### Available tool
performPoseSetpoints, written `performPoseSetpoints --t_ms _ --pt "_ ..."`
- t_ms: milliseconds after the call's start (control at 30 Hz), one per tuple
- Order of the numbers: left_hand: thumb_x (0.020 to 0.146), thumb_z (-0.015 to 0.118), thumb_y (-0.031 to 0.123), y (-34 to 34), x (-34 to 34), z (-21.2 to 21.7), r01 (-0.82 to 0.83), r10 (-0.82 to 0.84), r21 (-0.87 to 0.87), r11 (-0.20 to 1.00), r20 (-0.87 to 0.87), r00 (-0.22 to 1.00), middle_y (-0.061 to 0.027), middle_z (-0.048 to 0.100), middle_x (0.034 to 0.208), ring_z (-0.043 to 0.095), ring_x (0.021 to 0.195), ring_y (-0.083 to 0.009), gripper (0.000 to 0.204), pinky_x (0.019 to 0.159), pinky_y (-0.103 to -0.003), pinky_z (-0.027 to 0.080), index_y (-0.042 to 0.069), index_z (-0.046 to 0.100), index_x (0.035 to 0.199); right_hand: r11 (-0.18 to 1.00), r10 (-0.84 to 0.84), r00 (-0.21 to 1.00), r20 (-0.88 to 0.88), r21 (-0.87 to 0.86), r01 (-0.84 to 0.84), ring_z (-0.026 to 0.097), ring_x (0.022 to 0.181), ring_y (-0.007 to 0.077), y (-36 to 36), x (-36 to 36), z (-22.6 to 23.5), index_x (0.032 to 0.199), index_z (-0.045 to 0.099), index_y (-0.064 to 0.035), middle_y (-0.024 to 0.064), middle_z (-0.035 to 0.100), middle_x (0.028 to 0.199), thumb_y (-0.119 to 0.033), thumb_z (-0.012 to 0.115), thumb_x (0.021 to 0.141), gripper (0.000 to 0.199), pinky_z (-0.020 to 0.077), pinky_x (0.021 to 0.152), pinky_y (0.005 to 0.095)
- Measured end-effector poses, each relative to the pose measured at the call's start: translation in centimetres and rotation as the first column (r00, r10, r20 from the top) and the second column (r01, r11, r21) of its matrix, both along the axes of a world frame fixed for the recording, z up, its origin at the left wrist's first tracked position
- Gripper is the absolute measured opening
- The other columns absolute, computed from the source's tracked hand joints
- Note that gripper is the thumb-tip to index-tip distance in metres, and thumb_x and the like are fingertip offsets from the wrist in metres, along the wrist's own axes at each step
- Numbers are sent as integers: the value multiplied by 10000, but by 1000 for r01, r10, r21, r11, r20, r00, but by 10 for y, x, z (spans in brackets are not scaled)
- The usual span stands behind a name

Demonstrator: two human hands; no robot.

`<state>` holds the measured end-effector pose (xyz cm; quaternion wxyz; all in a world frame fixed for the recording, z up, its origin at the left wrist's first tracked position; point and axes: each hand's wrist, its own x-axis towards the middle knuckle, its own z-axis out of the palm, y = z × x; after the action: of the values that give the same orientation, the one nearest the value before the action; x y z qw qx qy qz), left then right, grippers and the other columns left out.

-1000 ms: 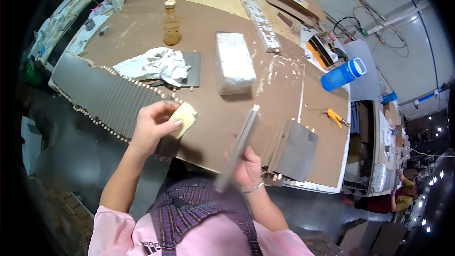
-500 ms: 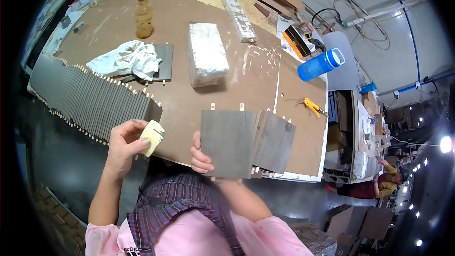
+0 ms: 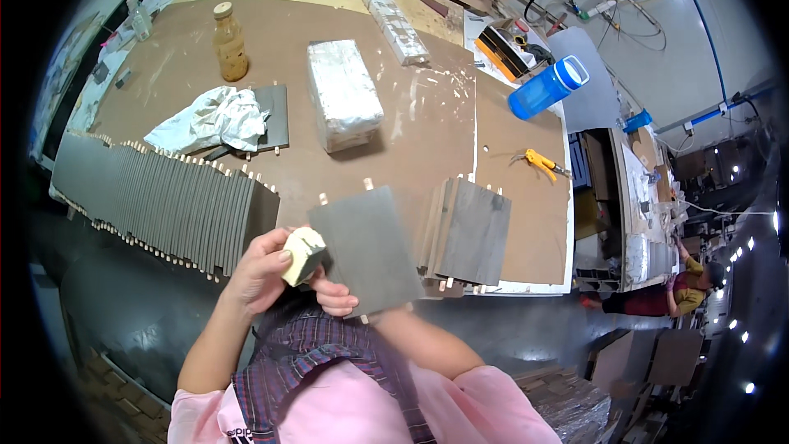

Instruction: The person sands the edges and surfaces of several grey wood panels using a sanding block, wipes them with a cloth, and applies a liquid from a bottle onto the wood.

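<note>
My left hand point(image 3: 261, 270) pinches a pale yellow sponge point(image 3: 304, 253) whose side is stained dark. The sponge is close to the left edge of a grey panel point(image 3: 367, 251); whether they touch I cannot tell. My right hand point(image 3: 334, 294) grips that panel by its lower left corner, with part of the hand hidden behind it. Light wooden dowels stick out of the panel's top and bottom edges. To its right, a few similar panels point(image 3: 477, 232) lean together at the table's edge. A long row of grey panels with dowels point(image 3: 164, 197) stands along the left edge.
On the brown table point(image 3: 411, 136) are a wrapped white block point(image 3: 345, 94), a crumpled white cloth point(image 3: 215, 119) over a grey panel, and a jar of brown liquid point(image 3: 231, 45). A blue bottle point(image 3: 542, 90) and a yellow air gun point(image 3: 541, 164) lie at right. Another person point(image 3: 686, 289) stands far right.
The held panel has moved left, away from the leaning panels, and tilted. My left hand has brought the sponge rightward to the panel's left edge. The view has shifted slightly.
</note>
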<state>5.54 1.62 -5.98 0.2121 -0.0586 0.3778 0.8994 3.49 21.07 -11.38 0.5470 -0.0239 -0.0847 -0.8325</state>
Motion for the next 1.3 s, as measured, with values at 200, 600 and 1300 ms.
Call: performPoseSetpoints --t_ms 200,600,1300 --pt "889 683 194 0 -3 -2 -66 66 15 998 17 998 -131 675 1032 674 890 -205 420 834 -349 558 -61 559 1200 956 -72 969 -238 261 135 594 674 255 -3 18 10 1188 534 42 149 588 892 -571 465 932 668 496 623 358" --pt "855 708 142 -16 -2 15 -211 191 -146 966 -144 971 -131 681 1086 667 964 -180 387 890 -308 525 -87 593 1146 347 29 769 -639 728 592 623 916 121 44 14 72 1191 577 55 56 658 1023 -44 608 914 295 503 866 279" --pt "775 773 340 31 0 42 -120 54 -244 962 -261 964 -134 641 1112 645 1001 -207 568 874 -353 551 -60 596 1137 -673 476 492 -729 58 737 566 961 178 190 10 102 1230 562 85 112 580 1053 16 598 838 400 467 865 300"
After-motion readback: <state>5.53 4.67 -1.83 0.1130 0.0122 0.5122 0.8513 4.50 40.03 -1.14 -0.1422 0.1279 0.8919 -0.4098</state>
